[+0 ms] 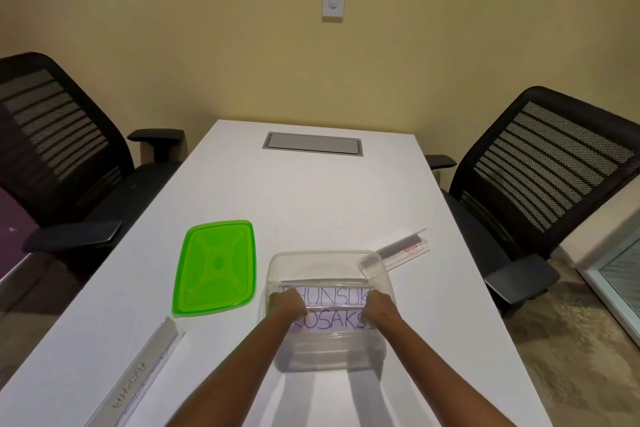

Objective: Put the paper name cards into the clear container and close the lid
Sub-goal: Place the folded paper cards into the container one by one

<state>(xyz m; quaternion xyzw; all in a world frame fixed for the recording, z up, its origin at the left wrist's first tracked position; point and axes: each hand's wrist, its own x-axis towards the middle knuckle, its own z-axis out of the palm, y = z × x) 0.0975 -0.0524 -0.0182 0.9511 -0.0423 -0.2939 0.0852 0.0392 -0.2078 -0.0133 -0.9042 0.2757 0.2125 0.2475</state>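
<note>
L grip: left hand [286, 303] was inside the clear container [327, 350], fingers pinched on the name cards [334, 312] at their left end.
R grip: right hand [380, 307] was clamped on the cards' right end.
Cards: in container, handwritten, lying flat-ish.
Lid: green lid [215, 266] off, on table [311, 194] just left of container.
Holders: one w/ "ALPHA" [136, 380] near left; another [398, 251] behind container, right.

2 white name cards [329, 308] lie inside the open clear container [311, 260]; green lid [215, 267] lies flat beside it.
</note>
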